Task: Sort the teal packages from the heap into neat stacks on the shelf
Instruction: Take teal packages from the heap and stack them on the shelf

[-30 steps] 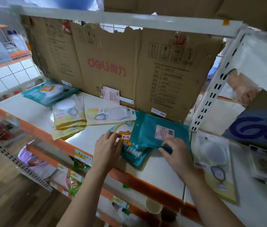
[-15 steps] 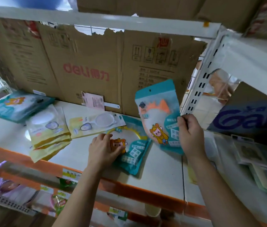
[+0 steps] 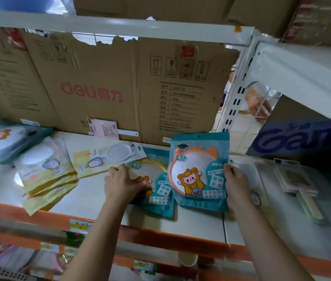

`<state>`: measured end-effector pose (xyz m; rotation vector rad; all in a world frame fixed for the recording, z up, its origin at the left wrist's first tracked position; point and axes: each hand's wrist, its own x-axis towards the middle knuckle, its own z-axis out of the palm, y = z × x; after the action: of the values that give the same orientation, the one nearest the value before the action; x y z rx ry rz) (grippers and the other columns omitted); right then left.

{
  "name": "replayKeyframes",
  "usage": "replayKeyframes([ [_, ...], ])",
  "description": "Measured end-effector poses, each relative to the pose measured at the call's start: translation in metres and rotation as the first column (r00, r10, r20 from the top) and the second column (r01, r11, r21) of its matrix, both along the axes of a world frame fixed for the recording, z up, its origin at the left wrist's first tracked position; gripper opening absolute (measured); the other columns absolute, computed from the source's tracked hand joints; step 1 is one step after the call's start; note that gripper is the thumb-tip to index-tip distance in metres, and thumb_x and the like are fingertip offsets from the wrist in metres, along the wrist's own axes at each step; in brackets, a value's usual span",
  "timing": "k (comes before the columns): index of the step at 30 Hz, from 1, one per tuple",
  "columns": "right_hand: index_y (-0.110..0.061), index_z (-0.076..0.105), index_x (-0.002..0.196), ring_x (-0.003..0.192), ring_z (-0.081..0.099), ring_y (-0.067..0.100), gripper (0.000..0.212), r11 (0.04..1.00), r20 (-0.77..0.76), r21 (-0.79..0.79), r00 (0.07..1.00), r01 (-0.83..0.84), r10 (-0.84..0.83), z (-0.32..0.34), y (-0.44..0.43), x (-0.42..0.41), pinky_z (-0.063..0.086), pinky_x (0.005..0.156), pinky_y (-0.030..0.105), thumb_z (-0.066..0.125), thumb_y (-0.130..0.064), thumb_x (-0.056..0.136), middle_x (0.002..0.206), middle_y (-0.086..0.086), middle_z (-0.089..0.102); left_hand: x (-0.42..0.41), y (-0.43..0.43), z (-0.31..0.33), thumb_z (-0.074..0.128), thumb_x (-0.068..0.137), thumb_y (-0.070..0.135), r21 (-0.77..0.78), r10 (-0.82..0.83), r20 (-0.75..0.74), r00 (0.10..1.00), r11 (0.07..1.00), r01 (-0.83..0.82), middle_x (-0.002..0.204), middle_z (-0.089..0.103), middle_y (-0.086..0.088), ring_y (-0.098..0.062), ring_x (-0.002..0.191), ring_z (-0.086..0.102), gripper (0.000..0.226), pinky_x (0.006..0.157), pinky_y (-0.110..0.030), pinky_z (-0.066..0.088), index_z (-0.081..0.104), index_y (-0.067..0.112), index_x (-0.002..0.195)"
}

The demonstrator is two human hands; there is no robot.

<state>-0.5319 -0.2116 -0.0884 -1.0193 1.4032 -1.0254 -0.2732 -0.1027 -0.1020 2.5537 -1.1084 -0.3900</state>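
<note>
My right hand grips the right edge of a teal mirror package with an orange-rimmed mirror and a cartoon figure, held upright with its front towards me, its bottom near the white shelf. My left hand presses flat on a second teal package with a yellow rim that lies on the shelf just left of the first. A stack of teal packages lies at the far left of the shelf.
Yellow mirror packages lie fanned out left of my left hand, with another behind. A big cardboard box closes the back. More packaged items lie to the right, past a white upright. The orange shelf edge runs along the front.
My right hand has picked up the upper teal package, turned it face forward, and lowered it from mid-air towards the shelf. My left hand has stayed on the lower package.
</note>
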Motion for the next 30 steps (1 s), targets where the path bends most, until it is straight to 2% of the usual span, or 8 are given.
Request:
replayKeyframes([
  [5, -0.015, 0.062, 0.102, 0.076, 0.072, 0.016, 0.015, 0.998, 0.008, -0.047, 0.999, -0.05, 0.051, 0.001, 0.008, -0.004, 0.056, 0.057, 0.029, 0.057, -0.028, 0.097, 0.091, 0.002, 0.073, 0.014, 0.003, 0.004, 0.086, 0.068, 0.038, -0.111, 0.12, -0.286, 0.951, 0.981, -0.157, 0.106, 0.064, -0.014, -0.029, 0.094, 0.06, 0.061, 0.071, -0.033, 0.047, 0.056, 0.003, 0.108],
  [8, -0.016, 0.062, 0.101, 0.08, 0.072, 0.018, 0.014, 0.997, -0.009, -0.069, 0.999, -0.043, 0.043, -0.002, 0.011, -0.005, 0.057, 0.063, 0.032, 0.053, -0.027, 0.099, 0.093, 0.004, 0.073, 0.025, 0.007, 0.001, 0.081, 0.076, 0.023, -0.153, 0.102, -0.534, 0.839, 0.965, -0.215, 0.092, 0.072, -0.016, -0.026, 0.078, 0.068, 0.031, 0.071, -0.038, 0.058, 0.067, 0.001, 0.093],
  [11, -0.017, 0.063, 0.097, 0.084, 0.071, 0.023, 0.015, 0.998, -0.012, -0.06, 1.0, -0.027, 0.026, -0.004, 0.015, -0.007, 0.058, 0.076, 0.042, 0.052, -0.027, 0.099, 0.095, 0.008, 0.073, 0.022, 0.012, 0.009, 0.07, 0.087, 0.015, -0.221, 0.025, -0.698, 0.716, 0.943, -0.248, 0.081, 0.069, -0.014, -0.021, 0.067, 0.064, 0.018, 0.052, -0.026, 0.054, 0.065, -0.001, 0.092],
  [15, -0.023, 0.061, 0.098, 0.087, 0.071, 0.025, 0.012, 0.996, -0.024, -0.085, 0.999, -0.023, 0.021, -0.01, 0.025, -0.012, 0.058, 0.08, 0.05, 0.051, -0.028, 0.1, 0.098, 0.008, 0.072, 0.019, 0.014, 0.016, 0.049, 0.1, 0.033, -0.309, -0.036, -0.681, 0.732, 0.92, -0.243, 0.087, 0.065, -0.008, -0.024, 0.081, 0.062, 0.024, 0.069, -0.036, 0.054, 0.061, 0.012, 0.1],
  [19, -0.027, 0.059, 0.105, 0.085, 0.071, 0.022, 0.013, 0.997, 0.024, -0.061, 0.998, -0.052, 0.054, -0.013, 0.039, -0.019, 0.056, 0.065, 0.037, 0.046, -0.025, 0.102, 0.101, 0.005, 0.071, 0.021, 0.015, 0.017, 0.044, 0.103, 0.027, -0.435, -0.146, -0.572, 0.807, 0.888, -0.147, 0.07, 0.055, -0.009, -0.026, 0.067, 0.053, 0.03, 0.059, -0.037, 0.045, 0.062, 0.007, 0.089],
  [23, -0.023, 0.058, 0.117, 0.084, 0.071, 0.02, 0.019, 1.0, 0.073, -0.022, 0.997, -0.008, 0.01, -0.016, 0.051, -0.032, 0.055, 0.061, 0.033, 0.047, -0.022, 0.101, 0.103, 0.004, 0.069, 0.017, 0.017, 0.017, 0.044, 0.102, 0.028, -0.522, -0.196, -0.503, 0.842, 0.845, -0.116, 0.075, 0.059, -0.011, -0.028, 0.071, 0.055, 0.027, 0.064, -0.042, 0.046, 0.06, 0.018, 0.083],
  [27, -0.021, 0.058, 0.119, 0.085, 0.072, 0.022, 0.021, 0.998, 0.072, -0.006, 0.995, 0.064, -0.063, -0.021, 0.059, -0.053, 0.058, 0.071, 0.043, 0.05, -0.024, 0.1, 0.102, 0.005, 0.071, 0.006, 0.023, 0.021, 0.053, 0.098, 0.028, -0.58, -0.28, -0.543, 0.792, 0.807, -0.113, 0.088, 0.065, -0.022, -0.035, 0.079, 0.06, 0.022, 0.071, -0.053, 0.053, 0.062, 0.011, 0.088],
  [30, -0.017, 0.058, 0.115, 0.086, 0.072, 0.025, 0.02, 0.995, 0.078, -0.009, 0.992, 0.102, -0.101, -0.02, 0.066, -0.073, 0.058, 0.078, 0.048, 0.051, -0.027, 0.099, 0.1, 0.007, 0.072, 0.005, 0.027, 0.027, 0.054, 0.098, 0.025, -0.647, -0.343, -0.509, 0.789, 0.757, -0.089, 0.089, 0.063, -0.025, -0.03, 0.075, 0.059, 0.02, 0.067, -0.048, 0.05, 0.062, 0.009, 0.089],
])
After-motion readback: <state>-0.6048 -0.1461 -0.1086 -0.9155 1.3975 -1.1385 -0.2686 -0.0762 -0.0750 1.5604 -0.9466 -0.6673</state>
